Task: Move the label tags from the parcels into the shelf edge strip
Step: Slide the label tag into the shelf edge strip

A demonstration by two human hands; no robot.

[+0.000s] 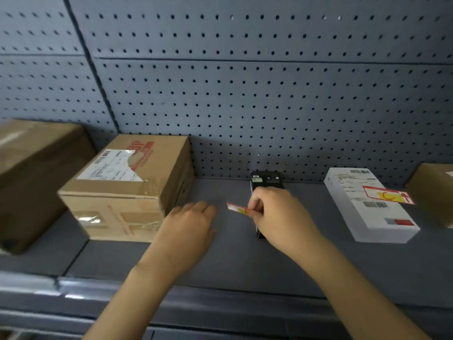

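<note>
My right hand (279, 217) pinches a small red, white and yellow label tag (237, 208) just above the shelf, in front of a small black parcel (266, 179) that it partly hides. My left hand (190, 224) hovers palm down beside it, fingers loosely apart, holding nothing. A second red and yellow label tag (388, 194) lies on top of a white parcel (367, 207) to the right. A brown cardboard parcel (127, 190) with a white shipping label stands to the left. The shelf edge strip (220, 312) runs along the shelf's front edge, under my forearms.
A large brown parcel (31, 177) stands at the far left, and part of another brown box (434, 192) shows at the right edge. A grey pegboard wall (245, 94) backs the grey shelf (245, 261).
</note>
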